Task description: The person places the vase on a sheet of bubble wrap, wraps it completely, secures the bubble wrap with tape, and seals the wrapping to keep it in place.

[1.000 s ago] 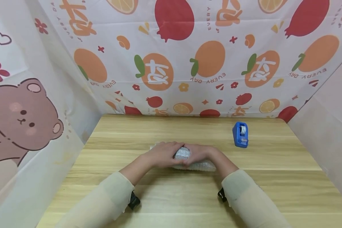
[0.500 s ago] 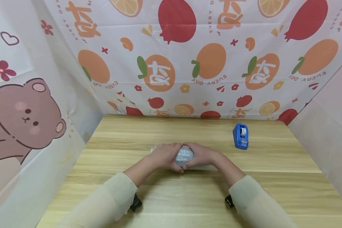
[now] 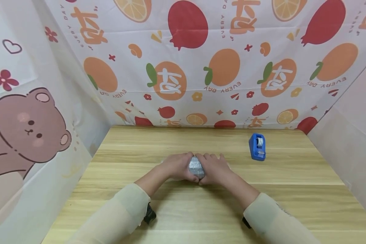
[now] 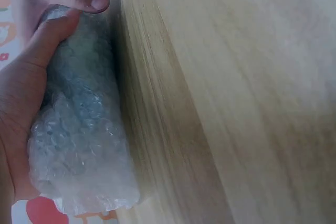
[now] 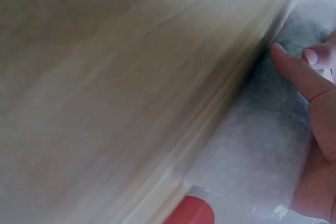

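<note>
A roll-shaped bundle in clear bubble wrap [image 3: 196,167] lies crosswise on the wooden table, with something bluish-grey showing through the wrap. My left hand [image 3: 178,166] grips its left part, the thumb along the near side. From the right, my right hand [image 3: 214,168] holds it the same way, and the two thumbs come together at the middle. In the left wrist view, loose wrap [image 4: 86,166] extends past the left hand at the bundle's end. The right wrist view shows the other wrapped end [image 5: 247,161] beyond the right palm. The thing inside is hidden by the wrap.
A blue tape dispenser [image 3: 257,146] with a roll of tape stands at the back right of the wooden table [image 3: 195,217]. Fruit-printed cloth [image 3: 198,67] hangs behind the table's far edge, and a bear-printed cloth [image 3: 30,125] hangs at the left.
Both hands have shifted slightly over the bundle. Wrap that stuck out near the right hand is now mostly covered. The right hand has turned, its fingers now lying over the top.
</note>
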A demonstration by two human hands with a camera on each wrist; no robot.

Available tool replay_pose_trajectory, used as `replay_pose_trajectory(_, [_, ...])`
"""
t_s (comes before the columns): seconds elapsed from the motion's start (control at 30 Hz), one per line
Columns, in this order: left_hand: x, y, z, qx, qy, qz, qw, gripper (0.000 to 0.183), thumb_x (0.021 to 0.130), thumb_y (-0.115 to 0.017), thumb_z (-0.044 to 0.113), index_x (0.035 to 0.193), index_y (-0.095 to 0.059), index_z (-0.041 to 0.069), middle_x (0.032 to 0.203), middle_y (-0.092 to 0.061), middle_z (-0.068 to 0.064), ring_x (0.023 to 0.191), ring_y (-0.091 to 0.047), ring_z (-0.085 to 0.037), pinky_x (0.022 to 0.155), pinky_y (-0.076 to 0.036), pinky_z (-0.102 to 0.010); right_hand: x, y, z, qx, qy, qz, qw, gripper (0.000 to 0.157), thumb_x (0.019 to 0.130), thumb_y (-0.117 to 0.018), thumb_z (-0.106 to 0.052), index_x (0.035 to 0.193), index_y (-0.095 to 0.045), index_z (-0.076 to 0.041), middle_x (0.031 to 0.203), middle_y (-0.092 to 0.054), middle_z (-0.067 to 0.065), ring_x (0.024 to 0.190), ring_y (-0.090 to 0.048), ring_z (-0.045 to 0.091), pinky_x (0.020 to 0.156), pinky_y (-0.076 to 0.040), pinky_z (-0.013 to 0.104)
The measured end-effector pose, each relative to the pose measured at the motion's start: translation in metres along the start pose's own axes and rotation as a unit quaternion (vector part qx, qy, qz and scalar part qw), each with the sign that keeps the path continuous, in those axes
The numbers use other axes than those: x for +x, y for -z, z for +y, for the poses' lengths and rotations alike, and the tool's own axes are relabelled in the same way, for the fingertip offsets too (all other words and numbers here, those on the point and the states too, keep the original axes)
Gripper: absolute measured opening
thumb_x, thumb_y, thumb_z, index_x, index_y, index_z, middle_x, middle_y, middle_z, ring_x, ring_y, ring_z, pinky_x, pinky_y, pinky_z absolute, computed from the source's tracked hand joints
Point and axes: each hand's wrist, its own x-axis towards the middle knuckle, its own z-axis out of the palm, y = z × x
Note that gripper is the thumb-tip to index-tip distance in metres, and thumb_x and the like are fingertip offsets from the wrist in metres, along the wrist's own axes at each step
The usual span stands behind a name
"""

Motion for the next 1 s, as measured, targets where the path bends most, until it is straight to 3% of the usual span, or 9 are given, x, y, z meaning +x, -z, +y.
replay_pose_trajectory(0.17, [0.006,-0.004,-0.006,-0.028,0.005,-0.003,0.9996,0.073,0.065,-0.075,0.070,0.110,-0.055,0.017,0.088,-0.060,0.010,0.074,-0.058,-0.008,0.062,-0.048,-0.028,0.007,-0.003,0.004,0.036,-0.002,0.004,0.999,0.094,0.063,-0.090,-0.045,0.142,-0.044,-0.022,0.121,-0.060,0.006,0.109,-0.056,0.028,0.090,-0.046,0.058])
replay_pose_trajectory(0.3, [0.011,-0.005,-0.011,-0.026,0.005,0.000,0.9997,0.072,0.065,-0.072,0.074,0.109,-0.055,0.019,0.086,-0.060,0.011,0.073,-0.059,-0.007,0.062,-0.048,-0.028,0.011,-0.003,0.007,0.069,-0.007,0.001,0.998,0.092,0.062,-0.091,-0.041,0.141,-0.046,-0.023,0.117,-0.060,0.004,0.102,-0.054,0.024,0.082,-0.048,0.048])
replay_pose_trajectory(0.63, [0.013,-0.002,-0.014,-0.043,0.014,-0.014,0.9989,0.074,0.069,-0.065,0.080,0.109,-0.055,0.019,0.087,-0.061,0.010,0.076,-0.058,-0.008,0.065,-0.048,-0.030,0.020,0.000,0.011,0.120,-0.011,-0.028,0.992,0.093,0.060,-0.094,-0.041,0.139,-0.048,-0.023,0.118,-0.059,0.003,0.101,-0.053,0.024,0.083,-0.048,0.049])
replay_pose_trajectory(0.87, [0.015,-0.002,-0.012,-0.048,0.040,-0.007,0.9980,0.070,0.085,-0.040,0.081,0.113,-0.059,0.019,0.092,-0.061,0.008,0.080,-0.057,-0.010,0.070,-0.047,-0.033,0.021,0.000,0.015,0.149,-0.011,-0.047,0.988,0.093,0.061,-0.094,-0.038,0.140,-0.047,-0.022,0.122,-0.057,0.004,0.106,-0.052,0.026,0.087,-0.048,0.048])
replay_pose_trajectory(1.0, [0.016,-0.003,-0.013,-0.041,0.048,-0.001,0.9980,0.067,0.090,-0.037,0.077,0.113,-0.059,0.019,0.092,-0.062,0.006,0.079,-0.057,-0.011,0.069,-0.047,-0.033,0.022,0.001,0.015,0.158,-0.008,-0.047,0.986,0.092,0.061,-0.093,-0.037,0.140,-0.048,-0.022,0.121,-0.057,0.004,0.105,-0.052,0.027,0.086,-0.048,0.048])
